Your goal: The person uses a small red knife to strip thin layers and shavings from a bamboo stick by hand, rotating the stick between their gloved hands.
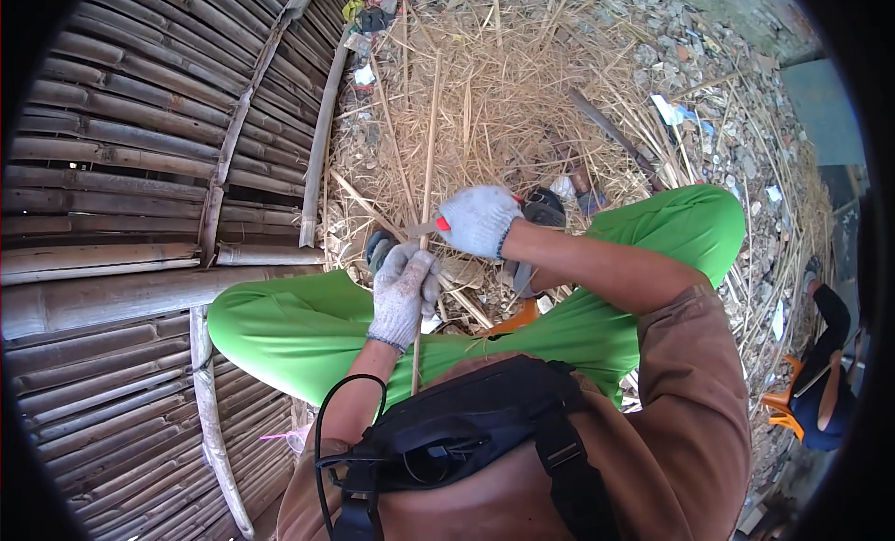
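Note:
A long, thin bamboo strip (433, 140) runs away from my lap over the straw-like litter. My left hand (401, 294), in a pale knitted glove, is closed around it near its close end. Just beyond and to the right, my gloved right hand (477, 221) grips a knife by its red handle. The knife's blade (425, 230) points left and lies across the strip, just past my left fingers. Part of the handle is hidden inside my right fist.
Shavings and thin strips (503, 122) cover the ground ahead. A bamboo slat wall (121, 168) stands close on the left. A dark stick (615, 136) lies beyond my right knee. An orange piece (517, 319) shows between my legs. Another person (825, 392) sits at the far right.

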The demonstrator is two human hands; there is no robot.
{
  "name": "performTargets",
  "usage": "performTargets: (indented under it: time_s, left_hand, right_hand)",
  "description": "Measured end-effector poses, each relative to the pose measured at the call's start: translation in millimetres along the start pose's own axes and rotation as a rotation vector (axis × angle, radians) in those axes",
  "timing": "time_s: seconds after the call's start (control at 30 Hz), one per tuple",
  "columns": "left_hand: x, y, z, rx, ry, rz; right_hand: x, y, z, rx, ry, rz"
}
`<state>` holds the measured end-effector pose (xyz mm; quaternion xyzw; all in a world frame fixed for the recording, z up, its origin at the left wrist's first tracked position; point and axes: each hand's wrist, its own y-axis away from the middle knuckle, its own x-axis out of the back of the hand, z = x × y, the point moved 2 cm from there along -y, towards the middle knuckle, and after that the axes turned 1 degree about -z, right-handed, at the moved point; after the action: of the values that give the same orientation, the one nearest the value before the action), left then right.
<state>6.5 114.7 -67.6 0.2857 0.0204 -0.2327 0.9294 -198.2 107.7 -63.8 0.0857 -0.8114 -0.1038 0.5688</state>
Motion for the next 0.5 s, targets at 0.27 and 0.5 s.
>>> performTargets:
  time_s: [0.27,0.5]
  left_hand:
    - [2,2,3,-0.078,-0.186,-0.011]
    - [-26,32,-8,-0.096,-0.484,-0.173]
  right_hand:
    - [5,-21,29,-0.099,0.036,0.105]
    - [55,-31,171,-0.451,0.118,0.242]
